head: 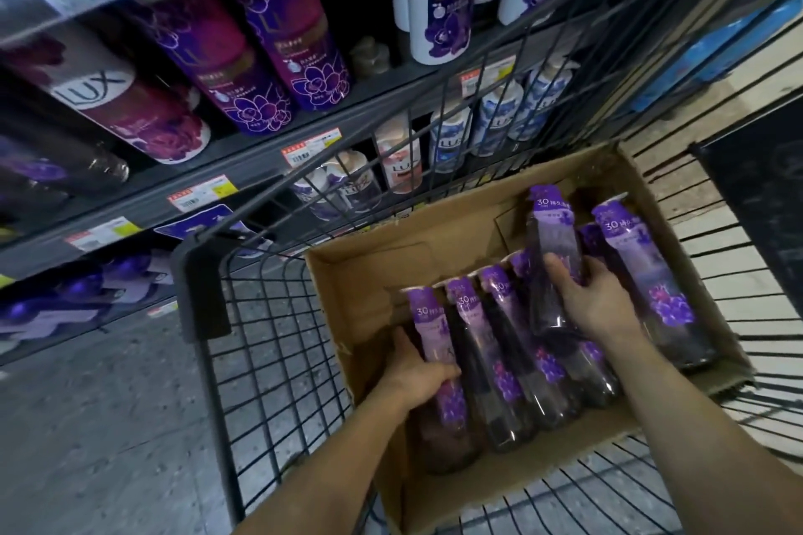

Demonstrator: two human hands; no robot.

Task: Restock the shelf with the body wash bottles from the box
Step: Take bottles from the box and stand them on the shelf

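Store shelves of purple and white body wash filled the view from nine to twelve o'clock, behind a black wire cart. At five o'clock in the cart sat an open cardboard box of lying purple bottles. The left hand gripped the leftmost bottle, while the right hand curled around a raised bottle.
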